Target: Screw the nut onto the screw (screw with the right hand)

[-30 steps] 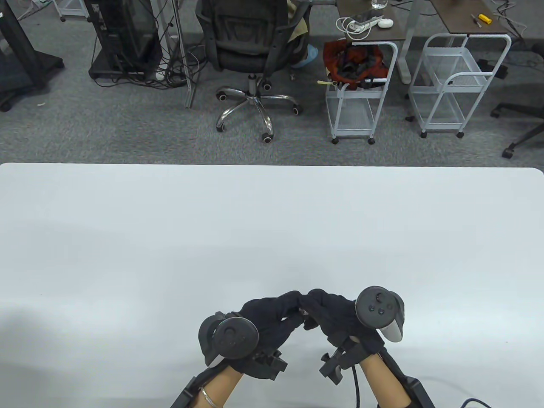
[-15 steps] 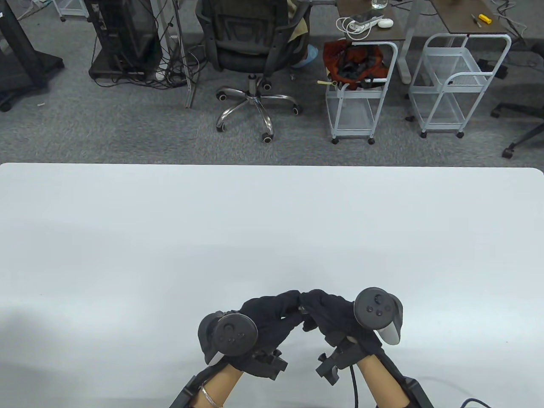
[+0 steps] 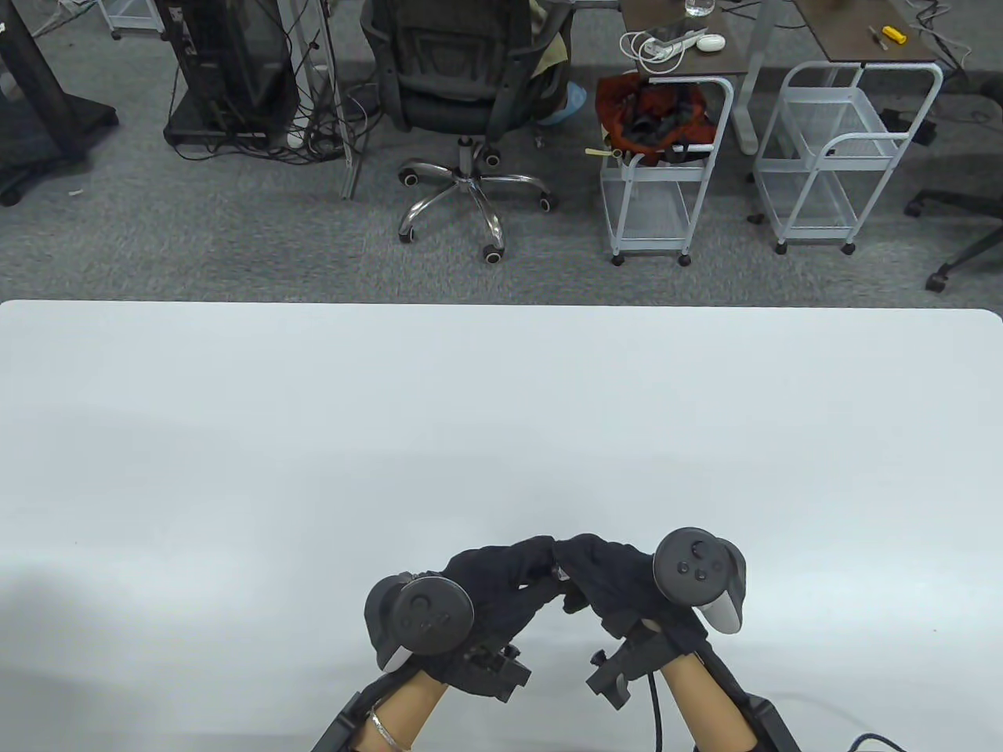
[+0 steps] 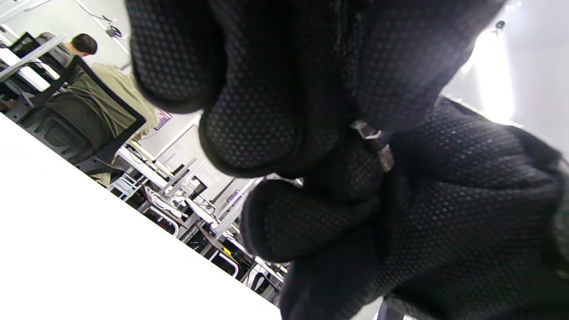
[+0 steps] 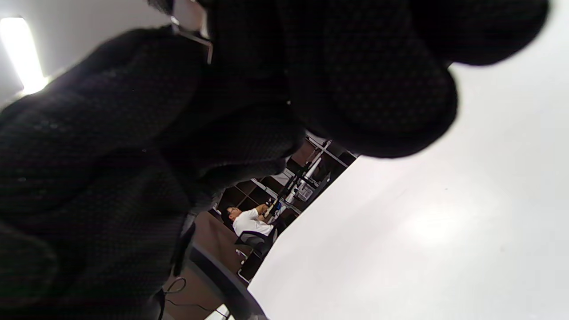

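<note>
Threading under way: left hand [image 3: 501,583] grips screw [image 4: 373,144], right hand [image 3: 607,580] pinches nut, hidden; depth unreadable.

Table view: even, bright overhead light; sharp focus; soft grey shadows on the white tabletop [image 3: 501,407]. Left wrist view: tabletop overexposed to flat white; glare patch at upper right; gloved fingers [image 4: 249,133] sharp, background soft. Right wrist view: fingers [image 5: 369,89] underexposed, blurred; ceiling light glare at upper left.
</note>
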